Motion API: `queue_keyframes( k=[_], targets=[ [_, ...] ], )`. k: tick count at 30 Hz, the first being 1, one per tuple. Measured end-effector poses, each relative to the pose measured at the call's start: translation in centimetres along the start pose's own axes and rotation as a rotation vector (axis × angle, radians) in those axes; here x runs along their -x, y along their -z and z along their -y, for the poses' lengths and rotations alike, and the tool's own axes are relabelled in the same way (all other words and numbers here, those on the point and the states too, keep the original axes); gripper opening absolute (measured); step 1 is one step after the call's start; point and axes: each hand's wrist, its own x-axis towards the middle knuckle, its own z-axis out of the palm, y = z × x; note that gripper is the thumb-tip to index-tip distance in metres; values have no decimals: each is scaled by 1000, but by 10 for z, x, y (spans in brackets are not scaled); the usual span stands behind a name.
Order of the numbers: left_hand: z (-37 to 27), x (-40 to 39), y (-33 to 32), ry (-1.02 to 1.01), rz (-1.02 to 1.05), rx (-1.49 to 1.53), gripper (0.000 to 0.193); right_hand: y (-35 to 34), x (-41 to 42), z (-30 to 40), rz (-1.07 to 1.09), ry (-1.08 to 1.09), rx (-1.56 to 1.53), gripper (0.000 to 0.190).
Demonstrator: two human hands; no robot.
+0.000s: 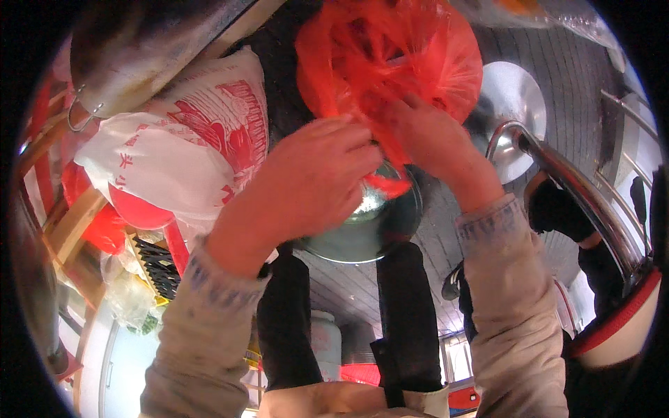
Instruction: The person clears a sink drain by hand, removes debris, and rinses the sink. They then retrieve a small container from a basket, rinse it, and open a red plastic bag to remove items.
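Observation:
A red plastic bag [444, 68], thin and crumpled, lies in front of me at the top of the view. My right hand [428, 138] has its fingers closed on the bag's gathered near part. Beside it, my left hand [319, 172] is curled at the bag's near edge; its fingertips are partly hidden, and whether it pinches the plastic does not show. A loose red end of plastic hangs below the fingers. Under my hands, between my knees, is a round, shiny basin [360, 251], partly covered by the left hand. What the bag holds cannot be made out.
White woven sacks with red print [177, 151] stand at the left, near a large metal vessel [120, 62]. A shiny metal bowl [509, 104] lies on the dark striped floor at the right. Closer, at right, are a stool's curved metal leg [580, 188] and another person's dark-clothed leg [556, 209].

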Motion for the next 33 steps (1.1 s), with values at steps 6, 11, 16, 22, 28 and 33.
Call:
queue_keyframes(
  k=[6, 11, 16, 22, 28, 33],
  targets=[
    [55, 0, -29, 350, 288, -309, 26, -4, 59, -128, -690, -588, 346, 40],
    [57, 25, -12, 487, 339, -507, 32, 30, 62, -106, -1349, -485, -767, 27],
    [28, 4, -2, 319, 261, -438, 49, 38, 31, -3, -1356, 120, -92, 23],
    [63, -58, -65, 416, 14, -167, 49, 7, -8, -15, -647, -232, -249, 34],
    [85, -55, -72, 564, 345, -141, 51, 39, -3, -130, -1042, -126, -161, 52],
    [81, -50, -58, 752, 424, -123, 42, 88, 17, -118, -1156, -34, -392, 42]
  ],
)
